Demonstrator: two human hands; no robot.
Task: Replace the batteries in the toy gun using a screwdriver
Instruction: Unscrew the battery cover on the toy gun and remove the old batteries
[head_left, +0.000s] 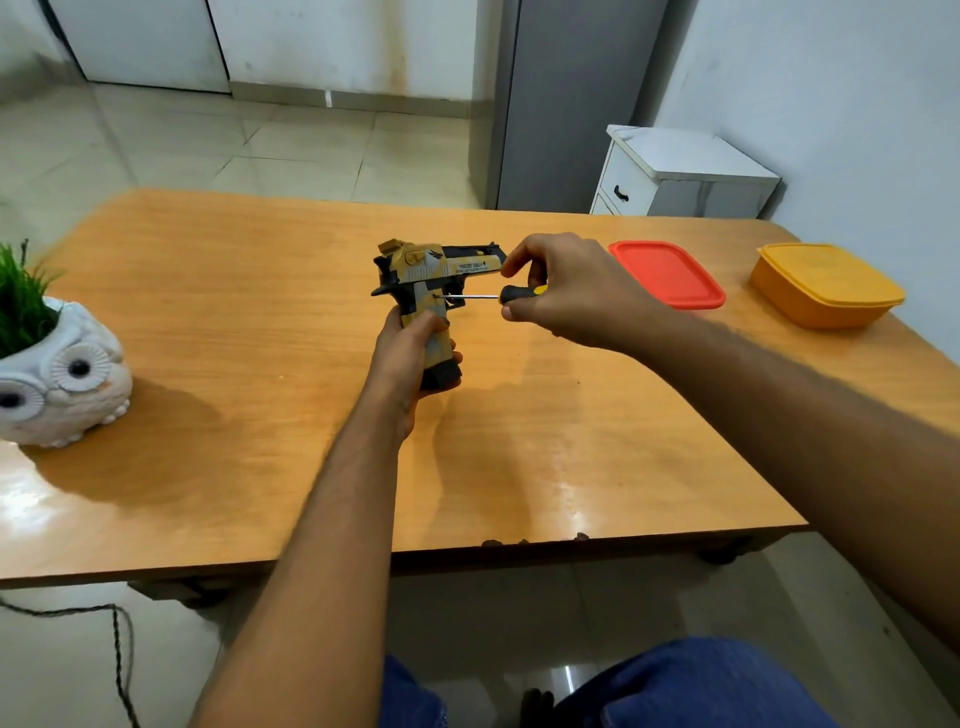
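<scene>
The left hand (410, 358) grips the toy gun (434, 291) upright above the bench (260, 364); the right hand (566, 291) pinches the screwdriver (511, 294), tip at the grip screw; unscrewing seems underway; next, steady turning.

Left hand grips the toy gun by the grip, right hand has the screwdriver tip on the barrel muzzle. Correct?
Not quite. The head view shows the screwdriver tip on the side of the toy gun just above the grip, not at the muzzle. The rest holds: left hand grips the grip, right hand holds the screwdriver.
</scene>
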